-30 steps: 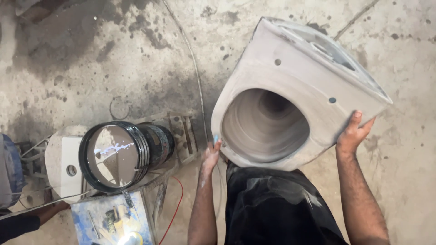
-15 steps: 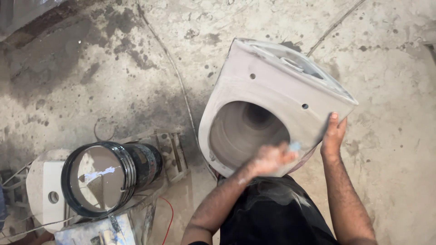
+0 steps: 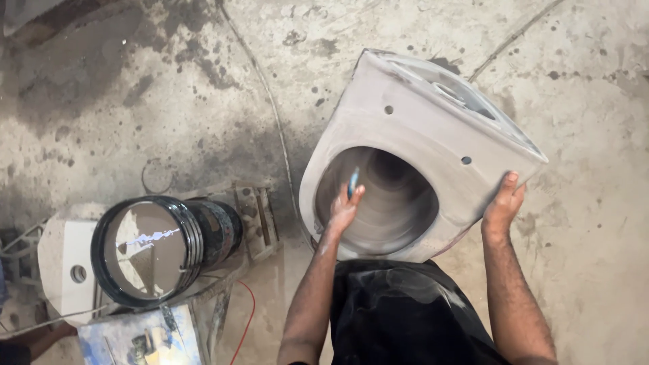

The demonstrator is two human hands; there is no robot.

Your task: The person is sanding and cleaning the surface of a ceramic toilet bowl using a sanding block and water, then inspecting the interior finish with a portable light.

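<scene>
A large unglazed grey ceramic toilet bowl stands tilted on the concrete floor in front of me, its round opening facing me. My left hand reaches inside the opening and grips a small blue tool, held against the bowl's inner wall. My right hand clasps the bowl's lower right edge, fingers wrapped over the rim. A black apron covers my lap below the bowl.
A black bucket of cloudy liquid lies to the left, next to a white ceramic piece with a hole. A thin cable runs across the stained floor. A red wire and cluttered tools lie at the bottom left.
My left hand has moved from the bowl's lower left edge across the opening and up into the bowl's interior with the blue tool. The right hand keeps its hold on the edge.
</scene>
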